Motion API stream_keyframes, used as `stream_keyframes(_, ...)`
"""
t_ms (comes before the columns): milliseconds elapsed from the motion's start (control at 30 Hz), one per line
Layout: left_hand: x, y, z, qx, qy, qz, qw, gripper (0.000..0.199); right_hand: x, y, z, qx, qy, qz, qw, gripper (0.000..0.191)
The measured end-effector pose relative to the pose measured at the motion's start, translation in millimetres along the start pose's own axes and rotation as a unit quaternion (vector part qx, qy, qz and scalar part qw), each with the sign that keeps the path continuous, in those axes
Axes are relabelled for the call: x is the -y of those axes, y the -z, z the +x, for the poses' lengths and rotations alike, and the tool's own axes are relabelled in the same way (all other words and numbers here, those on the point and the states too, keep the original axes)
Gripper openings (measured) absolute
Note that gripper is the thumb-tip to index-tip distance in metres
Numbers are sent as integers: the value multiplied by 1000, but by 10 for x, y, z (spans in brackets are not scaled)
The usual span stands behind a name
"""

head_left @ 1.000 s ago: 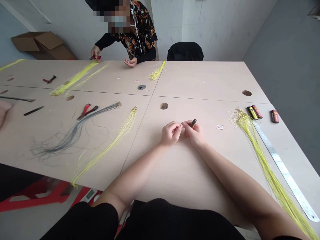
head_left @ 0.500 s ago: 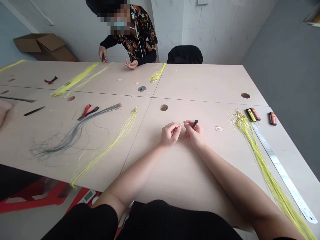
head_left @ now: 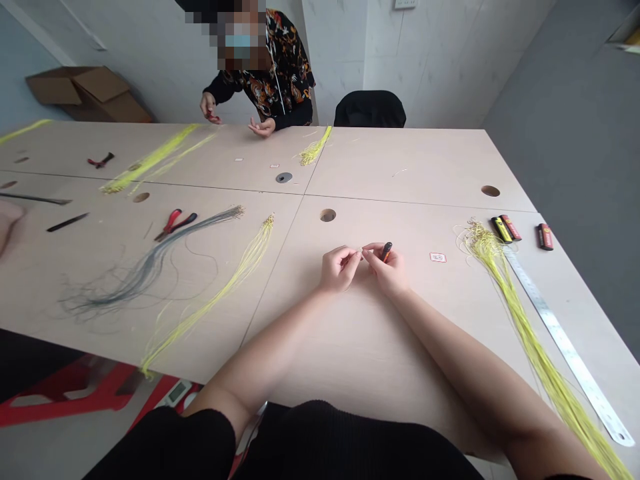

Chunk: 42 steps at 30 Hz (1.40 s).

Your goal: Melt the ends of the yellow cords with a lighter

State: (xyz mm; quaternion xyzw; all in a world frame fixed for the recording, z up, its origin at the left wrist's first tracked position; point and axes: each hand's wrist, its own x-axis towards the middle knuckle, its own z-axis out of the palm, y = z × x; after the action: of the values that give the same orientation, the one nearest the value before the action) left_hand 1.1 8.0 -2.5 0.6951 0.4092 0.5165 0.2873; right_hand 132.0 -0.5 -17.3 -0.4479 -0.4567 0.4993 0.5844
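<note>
My left hand (head_left: 340, 268) is closed in a pinch above the table, its fingertips on something too small to make out. Touching or nearly touching it, my right hand (head_left: 389, 270) has its fingers closed round a dark pen-like tool (head_left: 387, 251) with an orange mark, which sticks up between the fingers. To the left lie a yellow thread bundle (head_left: 235, 277) and a grey thread bundle (head_left: 155, 260). A small red-edged label (head_left: 438, 257) lies right of my right hand. Further right is a larger yellow bundle (head_left: 520, 313).
Beside the large bundle lie a steel ruler (head_left: 565, 343) and several lighters (head_left: 545, 237). Red-handled pliers (head_left: 175, 224) and a black blade-like tool (head_left: 68, 222) are at the left. Across the table (head_left: 425, 160) a person (head_left: 287, 67) works. Another person's hand shows at the left edge.
My right hand's fingertips have come left to my left hand's, and the dark tool has shifted slightly left and stands more upright. The person opposite has moved a hand slightly.
</note>
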Motion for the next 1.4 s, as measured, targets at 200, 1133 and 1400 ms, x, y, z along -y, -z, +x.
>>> stream_keyframes(200, 5, -1, -4, 4, -3, -2, 1000, 37, 5, -9, -8, 4, -4, -10, 1000, 26)
stream_keyframes(1133, 39, 88, -17, -12, -273, 176, 946, 26, 292, -7, 129, -123, -20, 139, 982, 27)
stream_keyframes(1400, -15, -11, -41, 111, -475, 173, 855, 20, 1231, 573, 370, -177, 98, 203, 958, 36)
